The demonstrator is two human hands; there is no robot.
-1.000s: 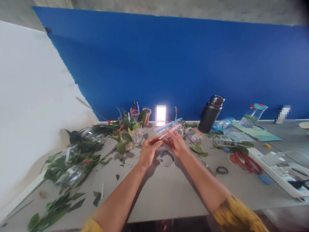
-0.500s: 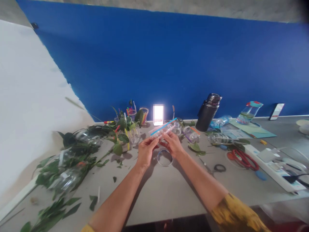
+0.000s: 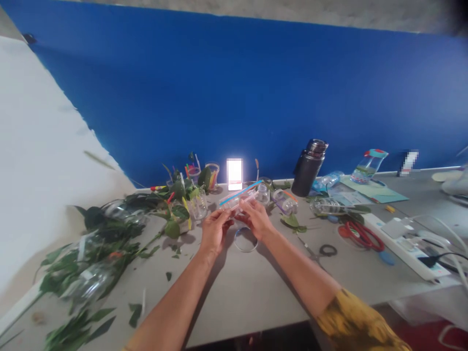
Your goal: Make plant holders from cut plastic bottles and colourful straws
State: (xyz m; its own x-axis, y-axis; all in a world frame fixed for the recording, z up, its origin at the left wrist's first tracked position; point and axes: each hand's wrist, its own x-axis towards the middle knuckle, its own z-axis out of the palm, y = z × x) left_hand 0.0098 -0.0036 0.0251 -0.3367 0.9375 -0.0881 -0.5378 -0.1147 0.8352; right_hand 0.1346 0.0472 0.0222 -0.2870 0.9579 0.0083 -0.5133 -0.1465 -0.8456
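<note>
Both hands are closed at the middle of the table, fingers close together. My left hand (image 3: 214,231) pinches the lower left end of a pale pink straw (image 3: 249,197). Farther up the same straw, my right hand (image 3: 257,218) grips it with thumb and fingers. Behind it, a blue straw (image 3: 243,191) slants up to the right along a clear plastic piece, perhaps a bottle, partly hidden by the fingers. Below the hands, a thin clear ring (image 3: 245,250) lies on the table (image 3: 252,287).
Leafy cuttings (image 3: 91,243) and clear bottles cover the left side. Cups with straws (image 3: 212,176) stand behind. Rightward are a bottle with coloured straws (image 3: 287,202), a black flask (image 3: 309,168), scissors (image 3: 328,250), red-handled scissors (image 3: 361,236) and a power strip (image 3: 405,251).
The whole view has shifted slightly, so things sit a little farther left. Both hands keep their hold on the straw with hardly any movement.
</note>
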